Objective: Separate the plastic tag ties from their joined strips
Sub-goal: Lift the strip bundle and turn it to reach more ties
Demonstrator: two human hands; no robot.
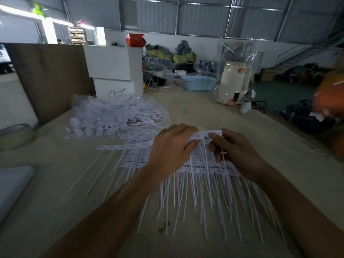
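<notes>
**Dim workshop, bright windows at the far left**

The scene is rather dim and has a cold, bluish tone. The strongest light enters from the windows (48, 30) at the upper left, which are overexposed to pure white with a little green and pink flare beside them. The table (195, 108) receives only soft light, so shadows on it are weak and diffuse. Both forearms look dark. The wide-angle lens bends the wall panels (204, 15) and stretches the edges. The orange shape (329, 94) at the right border is blurred. Fine detail is soft everywhere, with slight motion blur near the left hand (171, 148) and the right hand (236, 149).
</notes>
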